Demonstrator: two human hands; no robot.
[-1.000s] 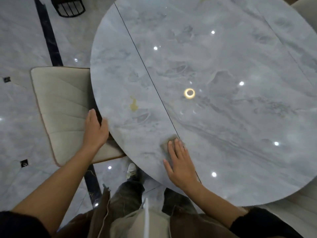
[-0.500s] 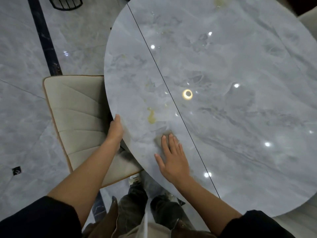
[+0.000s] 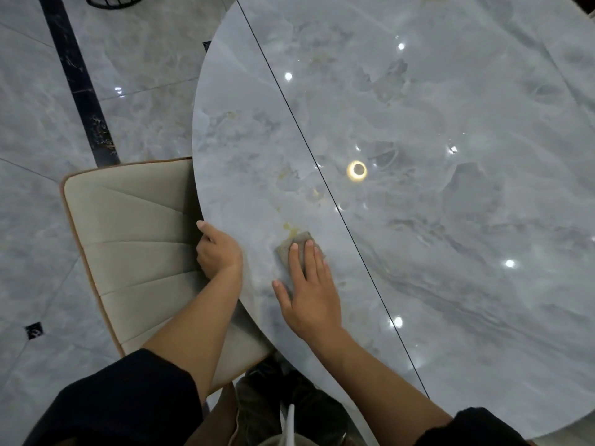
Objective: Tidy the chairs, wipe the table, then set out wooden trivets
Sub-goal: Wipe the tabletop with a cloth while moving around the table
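Observation:
A round grey marble table (image 3: 434,220) fills the right of the view, with a thin dark seam running across it. My right hand (image 3: 310,289) lies flat, pressing a small grey-brown cloth (image 3: 291,247) onto the top near the left rim. Yellowish smears (image 3: 289,228) sit just beyond the cloth, and fainter ones further up. My left hand (image 3: 219,251) curls over the table's edge beside the cloth. A beige padded chair (image 3: 135,246) stands tucked partly under the table at the left. No trivets are in view.
Glossy grey marble floor (image 3: 38,130) with a black inlay strip (image 3: 80,85) lies to the left. A dark wire object (image 3: 112,1) sits at the top edge. My legs (image 3: 289,410) stand close to the table's near rim.
My right hand has slid the cloth up toward the yellow smear. My left hand moved from the chair to the table's edge.

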